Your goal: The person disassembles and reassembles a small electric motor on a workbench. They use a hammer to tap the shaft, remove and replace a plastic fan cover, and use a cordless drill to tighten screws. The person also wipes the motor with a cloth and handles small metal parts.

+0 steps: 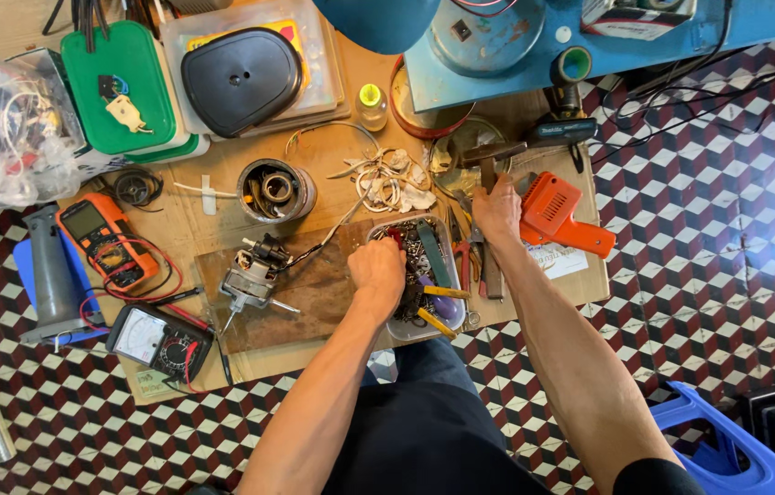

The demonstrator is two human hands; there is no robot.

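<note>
Two hands are over the right half of the board, and what they work at is the clear plastic tray (424, 325) of small tools and screws. From where I watch, the tray lies directly under my left hand (376, 269), which is curled into it among the small parts; I cannot tell what, if anything, the fingers have pinched. The tray's long axis runs away from me, roughly in line with the left forearm. My right hand (497, 211) is just past the tray's far right corner, closed around the handle of a hammer (490, 247) whose shaft points back toward me alongside the tray. So the left hand is the nearer one to the tray's contents. Just right of the right hand lies an orange heat gun (560, 216). Left of the left hand, on the wooden board (314, 293), sits a small fan motor (254, 273); further left lie an orange multimeter (98, 236) and an analog meter (156, 341).
</note>
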